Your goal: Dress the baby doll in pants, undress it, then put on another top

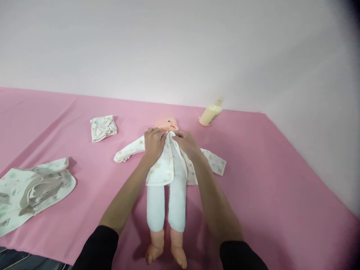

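A baby doll [166, 123] lies on its back on the pink sheet, feet toward me, in white leggings and a cream printed jacket [163, 168]. My left hand [154, 143] rests on the doll's chest with fingers curled on the jacket's left front panel near the collar. My right hand [187, 143] pinches the jacket's right front edge by the neck. The two panels are parted over the belly. Both jacket sleeves lie spread out to the sides.
A folded small cream garment [103, 127] lies at the left rear. A larger crumpled printed cloth [33, 189] sits at the left near the bed edge. A pale yellow bottle [210, 114] lies tipped beside the wall at the right rear.
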A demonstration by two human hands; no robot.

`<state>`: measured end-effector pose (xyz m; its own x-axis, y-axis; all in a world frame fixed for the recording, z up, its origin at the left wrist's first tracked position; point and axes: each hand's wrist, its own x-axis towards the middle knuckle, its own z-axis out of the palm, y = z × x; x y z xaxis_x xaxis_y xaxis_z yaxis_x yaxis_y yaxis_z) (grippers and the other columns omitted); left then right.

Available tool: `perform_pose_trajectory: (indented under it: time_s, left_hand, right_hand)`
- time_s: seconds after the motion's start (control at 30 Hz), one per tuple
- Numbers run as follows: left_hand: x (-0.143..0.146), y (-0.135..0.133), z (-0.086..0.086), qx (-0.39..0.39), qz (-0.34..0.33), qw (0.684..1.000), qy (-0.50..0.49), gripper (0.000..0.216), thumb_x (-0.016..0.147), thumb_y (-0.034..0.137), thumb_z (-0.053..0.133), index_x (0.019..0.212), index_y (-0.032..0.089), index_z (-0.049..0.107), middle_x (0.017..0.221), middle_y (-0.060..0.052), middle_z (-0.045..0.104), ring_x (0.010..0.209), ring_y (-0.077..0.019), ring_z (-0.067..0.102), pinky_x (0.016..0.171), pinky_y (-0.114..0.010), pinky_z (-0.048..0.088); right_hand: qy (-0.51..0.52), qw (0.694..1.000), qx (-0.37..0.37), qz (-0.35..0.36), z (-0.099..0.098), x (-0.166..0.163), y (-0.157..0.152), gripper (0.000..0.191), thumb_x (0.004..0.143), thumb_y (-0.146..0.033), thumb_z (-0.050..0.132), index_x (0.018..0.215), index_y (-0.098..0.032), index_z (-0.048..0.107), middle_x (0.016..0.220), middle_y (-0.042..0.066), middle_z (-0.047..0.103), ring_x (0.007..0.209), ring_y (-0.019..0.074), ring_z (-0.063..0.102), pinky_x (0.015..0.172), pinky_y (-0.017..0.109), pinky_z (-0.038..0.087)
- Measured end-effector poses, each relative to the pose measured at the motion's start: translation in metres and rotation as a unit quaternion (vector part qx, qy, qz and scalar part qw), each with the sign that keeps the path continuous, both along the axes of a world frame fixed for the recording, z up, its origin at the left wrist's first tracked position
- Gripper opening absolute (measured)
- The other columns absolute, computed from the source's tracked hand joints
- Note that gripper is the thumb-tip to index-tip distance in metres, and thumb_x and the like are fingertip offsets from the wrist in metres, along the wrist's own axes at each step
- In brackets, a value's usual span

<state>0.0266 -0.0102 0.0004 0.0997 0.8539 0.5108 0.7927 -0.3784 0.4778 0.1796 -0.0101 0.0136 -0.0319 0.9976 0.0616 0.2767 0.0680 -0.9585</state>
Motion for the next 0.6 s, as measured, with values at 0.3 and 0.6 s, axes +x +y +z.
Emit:
perform_pose_trajectory:
  time_s: [0.3, 0.6]
  left_hand:
    - [-0.0070, -0.0016, 0.0010, 0.032, -0.053, 0.998, 0.034, 0.030, 0.098, 0.029, 0.043, 0.098, 0.023, 0.072, 0.105, -0.006, 0.070, 0.102, -0.0253, 0.049, 0.093, -0.040, 0.034]
    - [-0.0064, -0.0003, -0.0037, 0.074, -0.055, 0.994, 0.054, 0.026, 0.098, 0.027, 0.046, 0.096, 0.022, 0.072, 0.103, -0.004, 0.071, 0.101, -0.0240, 0.049, 0.092, -0.040, 0.036]
  right_hand:
    - [0.016, 0.999, 0.000, -0.037, -0.0021, 0.0039, 0.0026, 0.027, 0.076, -0.041, 0.061, 0.087, -0.018, 0.071, 0.061, 0.001, 0.058, 0.060, 0.0151, 0.053, 0.054, 0.025, 0.040]
    - [0.041, 0.999, -0.009, -0.017, 0.0039, -0.0040, -0.0006, 0.017, 0.073, -0.032, 0.064, 0.079, -0.018, 0.070, 0.065, 0.000, 0.059, 0.066, 0.0145, 0.054, 0.062, 0.025, 0.042]
